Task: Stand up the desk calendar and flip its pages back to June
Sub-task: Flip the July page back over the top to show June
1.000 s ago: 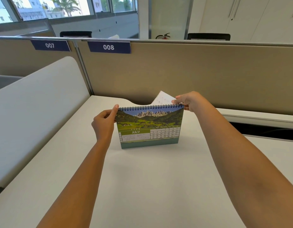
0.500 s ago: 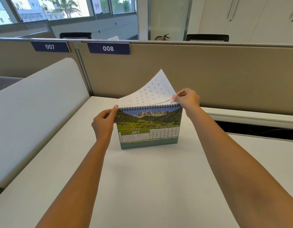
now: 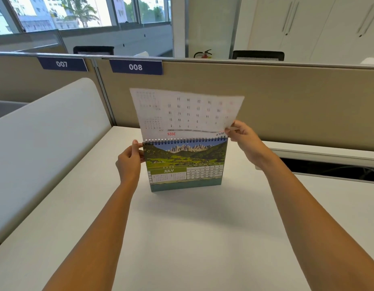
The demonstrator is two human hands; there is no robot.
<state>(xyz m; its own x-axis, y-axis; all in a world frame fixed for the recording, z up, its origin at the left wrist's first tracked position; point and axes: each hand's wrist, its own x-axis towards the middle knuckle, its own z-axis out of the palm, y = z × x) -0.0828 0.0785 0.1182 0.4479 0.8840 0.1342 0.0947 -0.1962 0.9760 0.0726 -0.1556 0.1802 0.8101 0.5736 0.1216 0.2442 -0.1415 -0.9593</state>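
The desk calendar (image 3: 185, 164) stands upright on the white desk (image 3: 182, 238). Its front page shows a mountain picture and the word JULY. My left hand (image 3: 129, 161) grips the calendar's upper left corner beside the spiral binding. My right hand (image 3: 243, 136) pinches the right edge of a loose white page (image 3: 187, 112). That page stands almost vertical above the spiral, with its plain date-grid side towards me and upside down.
A beige partition (image 3: 286, 97) with labels 007 and 008 runs behind the calendar. A white side divider (image 3: 45, 133) bounds the desk on the left. An open cable slot (image 3: 328, 169) lies at the right rear of the desk.
My right hand has drawn the white page up from behind the calendar. It went from a small corner peeking out to standing almost upright over the spiral. The left hand stayed put.
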